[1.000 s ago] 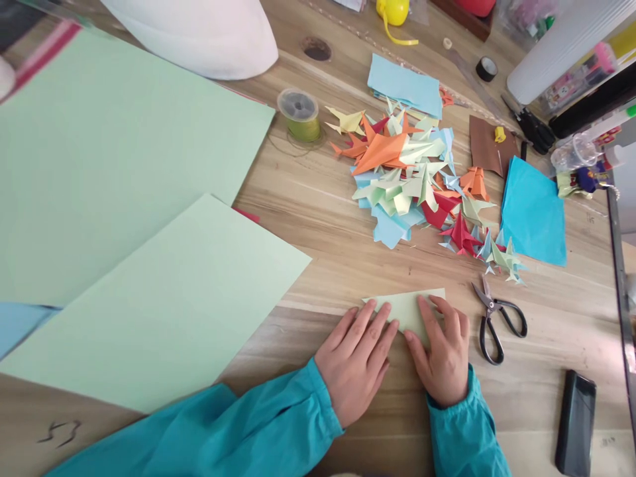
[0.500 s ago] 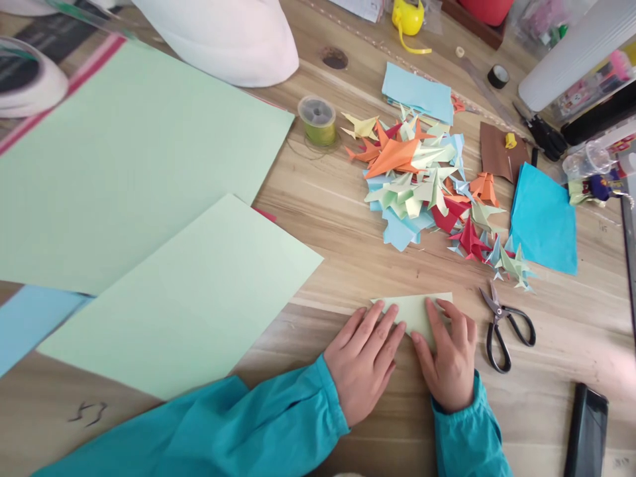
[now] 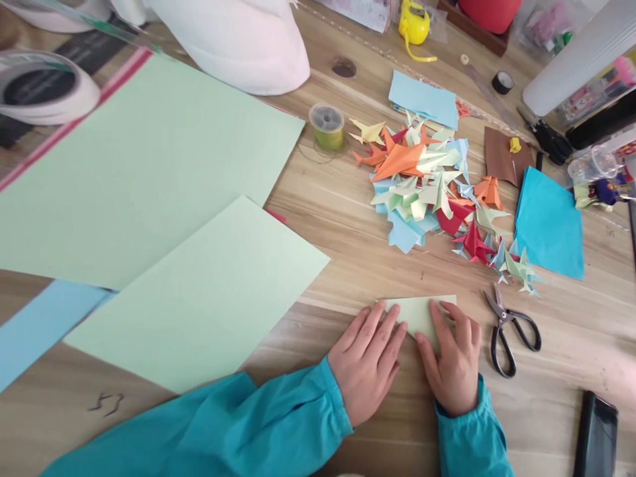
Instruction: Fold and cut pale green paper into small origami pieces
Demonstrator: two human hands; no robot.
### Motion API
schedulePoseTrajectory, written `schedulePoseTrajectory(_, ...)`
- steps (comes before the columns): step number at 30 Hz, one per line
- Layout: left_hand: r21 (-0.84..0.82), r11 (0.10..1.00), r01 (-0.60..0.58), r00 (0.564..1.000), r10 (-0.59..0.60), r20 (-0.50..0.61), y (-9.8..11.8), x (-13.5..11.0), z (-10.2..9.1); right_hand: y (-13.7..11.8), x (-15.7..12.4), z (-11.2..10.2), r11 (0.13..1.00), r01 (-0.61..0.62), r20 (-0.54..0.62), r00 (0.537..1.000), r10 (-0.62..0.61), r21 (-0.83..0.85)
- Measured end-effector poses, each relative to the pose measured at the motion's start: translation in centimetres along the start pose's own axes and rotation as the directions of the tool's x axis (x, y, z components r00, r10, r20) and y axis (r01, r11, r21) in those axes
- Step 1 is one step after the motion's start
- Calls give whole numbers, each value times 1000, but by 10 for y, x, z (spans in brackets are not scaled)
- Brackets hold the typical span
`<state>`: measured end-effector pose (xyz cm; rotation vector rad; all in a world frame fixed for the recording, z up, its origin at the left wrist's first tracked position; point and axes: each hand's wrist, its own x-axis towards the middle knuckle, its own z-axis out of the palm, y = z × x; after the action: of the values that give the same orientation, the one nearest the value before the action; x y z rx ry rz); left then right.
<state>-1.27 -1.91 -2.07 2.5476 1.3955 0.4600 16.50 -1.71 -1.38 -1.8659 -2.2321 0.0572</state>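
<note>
A folded piece of pale green paper (image 3: 418,311) lies on the wooden table under both hands. My left hand (image 3: 365,364) rests flat with its fingers stretched over the paper's left end. On the right end, my right hand (image 3: 453,358) presses with its fingers spread and the thumb near the lower edge. Neither hand lifts the paper. Its lower part is partly hidden by my fingers. Black-handled scissors (image 3: 507,324) lie partly open to the right of my right hand. Beyond the hands is a pile of folded paper shapes (image 3: 412,179) in orange, red, green, blue and yellow.
Large pale green sheets (image 3: 209,298) cover the left side. A spool of green thread (image 3: 328,127) stands behind them. Blue paper (image 3: 549,225) lies at right, above a black phone (image 3: 596,434). A yellow tape measure (image 3: 414,25) and light blue paper (image 3: 422,99) are at the back.
The whole view has shifted slightly, so things appear a little further right and lower. Both hands keep the same pose on the folded paper.
</note>
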Motion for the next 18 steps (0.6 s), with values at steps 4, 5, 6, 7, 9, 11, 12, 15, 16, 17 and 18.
schedulePoseTrajectory(4, 13, 1000, -5, 1000, 5, 6, 0, -1, 1, 1, -1, 1, 1000, 3, -2, 1000, -3, 8)
schedulePoseTrajectory(5, 10, 1000, -4, 1000, 4, 8, 0, -1, 1, 1, -1, 1, 1000, 4, -4, 1000, -4, 10)
schedulePoseTrajectory(6, 6, 1000, -1, 1000, 1, 8, 0, -1, 1, 1, -1, 1, 1000, 4, -6, 1000, -4, 11)
schedulePoseTrajectory(7, 2, 1000, 2, 1000, -2, 7, 0, -1, 1, 2, -1, 1, 1000, 4, -7, 1000, -4, 11)
schedulePoseTrajectory(9, -5, 1000, 4, 1000, -4, 7, 0, 0, 1, 2, -1, 1, 1000, 4, -9, 1000, -4, 10)
schedulePoseTrajectory(11, -8, 1000, 5, 1000, -5, 10, 0, 0, 1, 2, -1, 1, 1000, 6, -9, 1000, -6, 10)
schedulePoseTrajectory(12, -10, 1000, 6, 1000, -6, 12, 0, 0, 1, 2, -1, 1, 1000, 7, -10, 1000, -7, 10)
schedulePoseTrajectory(15, -10, 1000, 7, 1000, -7, 16, -1, 0, 0, 2, -1, 2, 1000, 8, -9, 1000, -8, 9)
schedulePoseTrajectory(16, -9, 1000, 6, 1000, -6, 18, -1, 0, 0, 2, -1, 2, 1000, 7, -8, 1000, -7, 9)
schedulePoseTrajectory(17, -9, 1000, 6, 1000, -5, 20, -1, 0, 0, 2, -1, 2, 1000, 6, -6, 1000, -6, 8)
schedulePoseTrajectory(18, -9, 1000, 5, 1000, -5, 21, -1, 0, -1, 2, -1, 2, 1000, 5, -4, 1000, -5, 6)
